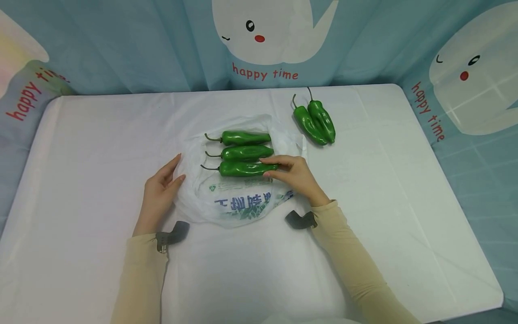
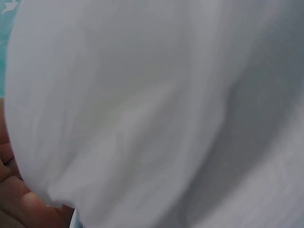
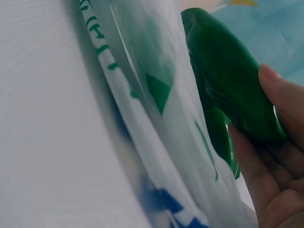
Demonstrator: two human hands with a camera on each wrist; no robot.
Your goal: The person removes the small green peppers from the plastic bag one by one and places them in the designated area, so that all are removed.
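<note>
Here, one pepper (image 1: pixel 243 169) is pinched by the right hand (image 1: pixel 296 176), ideally lightly. The left hand (image 1: pixel 158 194) is held, fingers parted, beside the bag (image 1: pixel 195 203).

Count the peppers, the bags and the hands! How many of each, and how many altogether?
Green peppers: 5 (3 in a row, 2 side by side farther off)
White plastic bag: 1
Left hand and right hand: 2 hands
Total: 8
</note>
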